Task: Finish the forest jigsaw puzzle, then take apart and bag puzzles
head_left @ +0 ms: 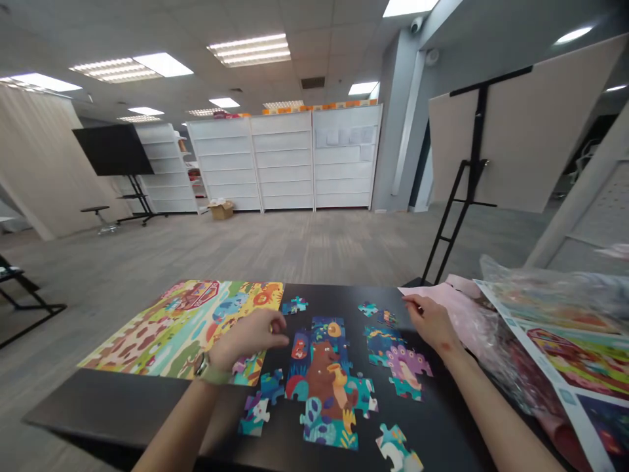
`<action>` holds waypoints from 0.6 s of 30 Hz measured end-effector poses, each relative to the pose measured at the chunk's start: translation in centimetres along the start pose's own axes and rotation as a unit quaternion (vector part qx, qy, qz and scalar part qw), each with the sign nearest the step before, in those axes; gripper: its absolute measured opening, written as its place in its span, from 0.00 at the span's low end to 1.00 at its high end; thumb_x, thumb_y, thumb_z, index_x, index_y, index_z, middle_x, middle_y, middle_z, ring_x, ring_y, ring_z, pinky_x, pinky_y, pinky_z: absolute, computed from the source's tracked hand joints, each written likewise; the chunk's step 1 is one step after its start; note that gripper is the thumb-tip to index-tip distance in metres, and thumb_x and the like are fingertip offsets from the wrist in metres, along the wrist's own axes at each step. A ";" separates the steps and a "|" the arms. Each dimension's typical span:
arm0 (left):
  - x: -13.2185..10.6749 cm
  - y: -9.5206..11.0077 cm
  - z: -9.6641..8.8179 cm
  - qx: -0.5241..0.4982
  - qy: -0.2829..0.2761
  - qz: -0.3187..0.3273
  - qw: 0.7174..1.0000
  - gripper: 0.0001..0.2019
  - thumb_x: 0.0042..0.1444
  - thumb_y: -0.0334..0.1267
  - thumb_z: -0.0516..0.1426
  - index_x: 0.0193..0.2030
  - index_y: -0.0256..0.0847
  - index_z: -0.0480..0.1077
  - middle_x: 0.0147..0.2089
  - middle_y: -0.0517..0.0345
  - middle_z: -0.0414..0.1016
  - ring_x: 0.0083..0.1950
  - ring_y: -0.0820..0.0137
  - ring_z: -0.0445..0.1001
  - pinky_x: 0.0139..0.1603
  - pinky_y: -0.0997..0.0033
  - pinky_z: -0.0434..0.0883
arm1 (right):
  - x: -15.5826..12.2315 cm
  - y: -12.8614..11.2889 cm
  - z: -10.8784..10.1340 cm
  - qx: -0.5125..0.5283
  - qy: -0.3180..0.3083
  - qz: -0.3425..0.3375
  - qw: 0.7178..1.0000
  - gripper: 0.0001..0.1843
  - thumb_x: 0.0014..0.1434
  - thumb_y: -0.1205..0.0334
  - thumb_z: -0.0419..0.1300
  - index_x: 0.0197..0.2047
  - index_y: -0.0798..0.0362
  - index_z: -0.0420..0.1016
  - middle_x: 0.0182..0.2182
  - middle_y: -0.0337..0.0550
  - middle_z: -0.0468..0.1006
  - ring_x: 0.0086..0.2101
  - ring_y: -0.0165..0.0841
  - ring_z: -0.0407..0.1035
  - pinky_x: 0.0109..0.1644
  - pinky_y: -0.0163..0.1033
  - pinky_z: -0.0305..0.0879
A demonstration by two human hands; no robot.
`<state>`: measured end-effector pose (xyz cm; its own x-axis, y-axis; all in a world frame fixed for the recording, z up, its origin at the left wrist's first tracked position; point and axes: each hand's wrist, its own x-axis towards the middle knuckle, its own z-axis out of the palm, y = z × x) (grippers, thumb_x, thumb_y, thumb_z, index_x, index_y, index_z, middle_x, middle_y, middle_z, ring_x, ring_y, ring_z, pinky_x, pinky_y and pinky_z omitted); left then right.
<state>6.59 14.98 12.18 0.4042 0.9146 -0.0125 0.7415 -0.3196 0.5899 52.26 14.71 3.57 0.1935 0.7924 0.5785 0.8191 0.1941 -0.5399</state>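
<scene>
My left hand (251, 341), wearing a watch, hovers over the right edge of a colourful animal picture sheet (196, 328). Its fingers are curved with the thumb apart, and nothing shows between them. Right of it lies a partly joined puzzle (327, 380) with a brown bear. My right hand (432, 322) is at the table's right, fingers bent and a little apart, holding nothing visible. Nearest to it are a small dark puzzle piece (388, 318) and a joined peacock section (405, 364). Loose pieces include a teal one (297, 305), a blue one (272, 387) and a white-and-teal one (399, 449).
The black table (147, 400) carries clear plastic wrapping (506, 354), pink paper (442, 298) and a printed picture sheet (565, 367) on the right. Beyond stand an easel board (515, 124), white shelves (282, 164), a cardboard box (221, 210) and a screen on a stand (113, 149).
</scene>
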 end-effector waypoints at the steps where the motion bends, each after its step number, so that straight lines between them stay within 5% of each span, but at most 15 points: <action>1: -1.3 -0.4 0.7 0.031 -0.026 -0.016 0.999 0.16 0.37 0.44 0.70 0.35 0.44 0.79 0.31 0.61 0.78 0.32 0.64 0.74 0.31 0.70 0.63 | 0.0 -0.1 0.0 0.013 0.003 0.004 1.000 0.15 0.55 0.57 0.55 0.38 0.49 0.82 0.34 0.48 0.84 0.34 0.43 0.76 0.46 0.47 0.69; 5: -4.1 -2.3 3.2 0.125 -0.062 -0.061 0.988 0.15 0.33 0.42 0.68 0.32 0.45 0.76 0.32 0.59 0.76 0.33 0.61 0.72 0.31 0.70 0.59 | -0.2 -1.0 -0.2 0.062 0.024 0.035 0.997 0.13 0.55 0.57 0.56 0.37 0.48 0.82 0.34 0.45 0.84 0.33 0.40 0.76 0.44 0.45 0.70; 10: -3.1 -3.7 4.2 0.136 -0.098 -0.059 0.984 0.10 0.40 0.43 0.61 0.31 0.45 0.74 0.33 0.59 0.78 0.35 0.61 0.74 0.32 0.70 0.61 | -0.7 -3.2 -1.8 0.114 0.094 0.082 0.986 0.17 0.59 0.53 0.53 0.38 0.53 0.80 0.30 0.45 0.83 0.31 0.37 0.76 0.39 0.41 0.71; 16: -1.9 -4.8 4.1 0.086 -0.090 -0.006 0.992 0.13 0.45 0.47 0.58 0.36 0.46 0.74 0.34 0.60 0.78 0.37 0.62 0.75 0.36 0.71 0.65 | -8.5 -6.0 -9.4 0.133 0.178 0.095 0.970 0.16 0.68 0.52 0.49 0.44 0.53 0.72 0.28 0.40 0.77 0.28 0.33 0.71 0.33 0.36 0.68; 18: -1.9 -5.1 4.4 0.051 -0.037 -0.012 0.998 0.13 0.43 0.51 0.59 0.33 0.48 0.75 0.31 0.62 0.78 0.34 0.63 0.74 0.34 0.72 0.65 | -11.9 -5.8 -12.2 0.111 0.165 0.102 0.975 0.15 0.69 0.53 0.49 0.41 0.52 0.72 0.25 0.38 0.74 0.24 0.32 0.68 0.28 0.35 0.65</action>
<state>4.43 13.78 5.68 0.4212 0.9028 -0.0872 0.8003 -0.3246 0.5041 51.83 -2.90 7.25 0.5331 0.6062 0.5902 0.6159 0.2003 -0.7620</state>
